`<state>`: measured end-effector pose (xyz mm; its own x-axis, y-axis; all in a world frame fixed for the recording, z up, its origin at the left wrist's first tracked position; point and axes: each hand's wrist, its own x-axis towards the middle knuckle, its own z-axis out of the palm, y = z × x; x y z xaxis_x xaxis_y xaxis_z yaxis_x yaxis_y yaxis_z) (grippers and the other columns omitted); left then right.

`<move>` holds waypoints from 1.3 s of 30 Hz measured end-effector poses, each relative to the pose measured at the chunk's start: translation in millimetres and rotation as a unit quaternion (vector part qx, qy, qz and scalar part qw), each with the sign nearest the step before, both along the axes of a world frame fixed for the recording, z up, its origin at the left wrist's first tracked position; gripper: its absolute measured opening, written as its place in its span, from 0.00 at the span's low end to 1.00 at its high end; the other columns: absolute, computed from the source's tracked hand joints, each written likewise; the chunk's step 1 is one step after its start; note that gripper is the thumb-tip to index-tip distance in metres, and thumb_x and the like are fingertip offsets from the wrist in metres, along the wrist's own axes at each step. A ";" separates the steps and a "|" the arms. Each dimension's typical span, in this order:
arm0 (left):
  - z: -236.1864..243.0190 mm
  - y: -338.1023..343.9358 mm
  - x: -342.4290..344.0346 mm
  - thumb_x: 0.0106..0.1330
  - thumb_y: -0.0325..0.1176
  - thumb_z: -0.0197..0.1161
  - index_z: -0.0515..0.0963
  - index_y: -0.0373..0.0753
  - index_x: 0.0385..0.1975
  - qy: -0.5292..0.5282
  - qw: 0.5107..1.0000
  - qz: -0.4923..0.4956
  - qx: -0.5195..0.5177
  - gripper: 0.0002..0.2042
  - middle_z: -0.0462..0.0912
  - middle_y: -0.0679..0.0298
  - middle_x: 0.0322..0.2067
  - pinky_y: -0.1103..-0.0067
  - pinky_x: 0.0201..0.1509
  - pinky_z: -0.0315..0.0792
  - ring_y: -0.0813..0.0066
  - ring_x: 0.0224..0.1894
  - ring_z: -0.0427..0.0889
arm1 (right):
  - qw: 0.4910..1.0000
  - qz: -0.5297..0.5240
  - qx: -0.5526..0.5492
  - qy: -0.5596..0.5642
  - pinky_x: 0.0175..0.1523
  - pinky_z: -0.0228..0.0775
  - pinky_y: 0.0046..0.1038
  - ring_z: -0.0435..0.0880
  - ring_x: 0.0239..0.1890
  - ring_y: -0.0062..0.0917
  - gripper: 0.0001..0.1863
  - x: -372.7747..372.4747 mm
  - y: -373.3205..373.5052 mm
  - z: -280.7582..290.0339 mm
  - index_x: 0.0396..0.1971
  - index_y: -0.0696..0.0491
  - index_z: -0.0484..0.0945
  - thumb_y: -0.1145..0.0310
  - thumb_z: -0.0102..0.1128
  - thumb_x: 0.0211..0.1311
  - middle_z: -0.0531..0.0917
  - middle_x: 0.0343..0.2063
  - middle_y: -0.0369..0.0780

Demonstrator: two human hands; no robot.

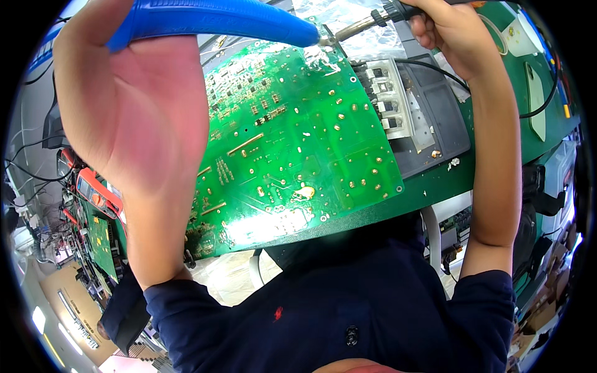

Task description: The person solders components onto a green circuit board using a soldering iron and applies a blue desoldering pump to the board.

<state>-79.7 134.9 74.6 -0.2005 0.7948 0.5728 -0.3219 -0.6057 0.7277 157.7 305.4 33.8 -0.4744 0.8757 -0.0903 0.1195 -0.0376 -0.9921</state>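
My left hand (134, 105) is wrapped around a long blue plastic tool (242, 22), apparently a solder sucker, palm toward me and fingertips out of sight. Its nozzle meets the metal tip of a soldering iron (357, 28) near the top right corner of a large green circuit board (323, 149). My right hand (441, 28) grips the iron's dark handle at the upper right, fingers curled. The board, dotted with solder joints and small components, fills the middle of the bench, with white connector housings (392, 99) along its right side.
A grey tray (451, 124) lies under the connectors, and a clear plastic bag (354, 43) behind. A black cable (535, 114) crosses the right side of the green bench (510, 149). A red multimeter (96, 193), another board (102, 248) and tangled wires are at left.
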 end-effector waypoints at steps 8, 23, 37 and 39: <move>-8.6 2.3 -0.9 0.60 0.39 0.46 0.69 0.35 0.48 0.025 0.999 -0.022 0.008 0.19 0.70 0.57 0.40 0.53 0.66 0.49 0.58 0.50 0.68 | 1.000 -0.005 -0.018 0.011 0.18 0.62 0.18 0.70 0.12 0.16 0.10 1.4 1.2 -0.6 0.19 0.53 0.72 0.67 0.58 0.57 0.73 0.12 0.35; -16.4 7.6 -6.6 0.58 0.34 0.47 0.68 0.36 0.49 0.100 0.992 -0.068 0.043 0.18 0.68 0.60 0.38 0.54 0.66 0.50 0.62 0.48 0.67 | 0.999 0.002 -0.036 0.023 0.17 0.61 0.18 0.70 0.12 0.17 0.09 -5.4 2.8 -6.8 0.21 0.53 0.73 0.68 0.59 0.57 0.72 0.11 0.34; 1.3 13.4 -4.1 0.55 0.32 0.51 0.63 0.42 0.44 0.245 0.961 -0.131 0.008 0.16 0.66 0.67 0.32 0.59 0.62 0.52 0.70 0.41 0.65 | 0.995 -0.024 -0.086 0.034 0.18 0.57 0.18 0.68 0.14 0.15 0.09 0.6 3.6 -6.0 0.21 0.53 0.72 0.68 0.59 0.56 0.70 0.12 0.33; 3.2 13.7 -8.2 0.54 0.32 0.51 0.63 0.43 0.44 0.262 0.955 -0.141 0.004 0.16 0.66 0.68 0.31 0.59 0.62 0.52 0.71 0.40 0.65 | 0.996 -0.026 -0.081 0.035 0.18 0.57 0.18 0.68 0.14 0.15 0.09 -2.3 2.1 -6.8 0.21 0.53 0.72 0.68 0.59 0.56 0.70 0.12 0.33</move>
<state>-87.9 148.6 77.8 0.3373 0.7702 0.5414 -0.0654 -0.5545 0.8296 155.4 307.6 26.9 -0.4384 0.8759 -0.2016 0.0443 -0.2030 -0.9782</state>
